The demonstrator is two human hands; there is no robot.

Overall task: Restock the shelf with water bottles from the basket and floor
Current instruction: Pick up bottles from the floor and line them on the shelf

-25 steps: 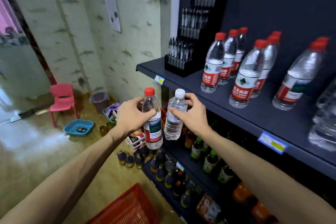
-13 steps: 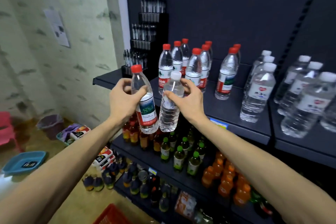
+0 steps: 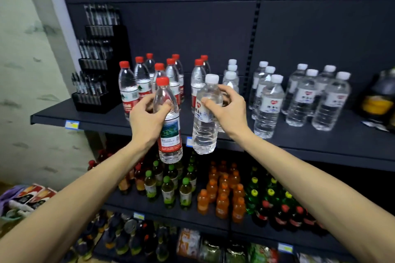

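You are holding a red-capped bottle [image 3: 168, 121] in your left hand [image 3: 147, 121] and a white-capped bottle [image 3: 205, 114] in your right hand [image 3: 229, 111], both now raised higher, in front of the shelf [image 3: 320, 145] edge. Standing red-capped bottles [image 3: 136, 85] and white-capped bottles [image 3: 299, 96] are crowding behind. Both held bottles are pointing caps up, slightly tilted.

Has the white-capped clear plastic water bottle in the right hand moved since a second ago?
Yes. The white-capped clear plastic water bottle has risen from below the dark top shelf's edge to above it.
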